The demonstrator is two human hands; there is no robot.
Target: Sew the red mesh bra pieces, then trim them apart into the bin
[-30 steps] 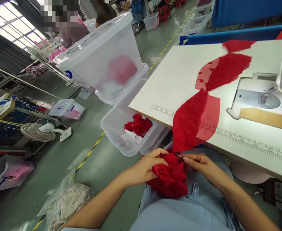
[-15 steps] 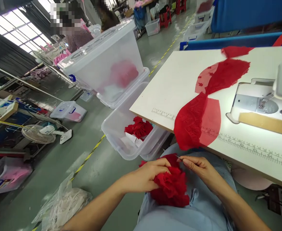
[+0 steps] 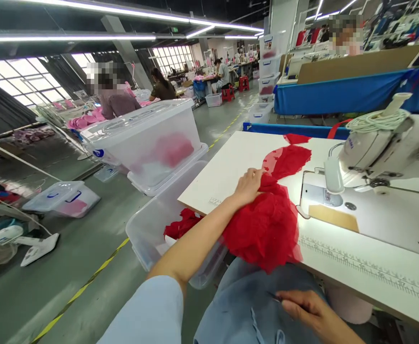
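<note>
My left hand [image 3: 248, 186] reaches up onto the white sewing table [image 3: 231, 167] and grips a bunch of red lace fabric [image 3: 267, 224], which hangs over the table's front edge. More red lace [image 3: 288, 160] trails across the table toward the back. My right hand [image 3: 308, 313] rests low on my lap over blue clothing, fingers pinched on a thin metal tool [image 3: 274, 297], possibly small snips or a needle. A white sewing machine [image 3: 388, 143] stands at the right of the table.
A clear open plastic bin [image 3: 148, 229] with red fabric sits on the floor left of the table; a lidded bin [image 3: 148, 138] stands behind it. A fan [image 3: 12, 239] lies on the floor at left. Other people work at tables farther back. A yellow line runs along the floor.
My left hand has lifted the red fabric bundle from my lap up onto the table. My right hand stayed on my lap. My view has tilted upward, showing more of the room.
</note>
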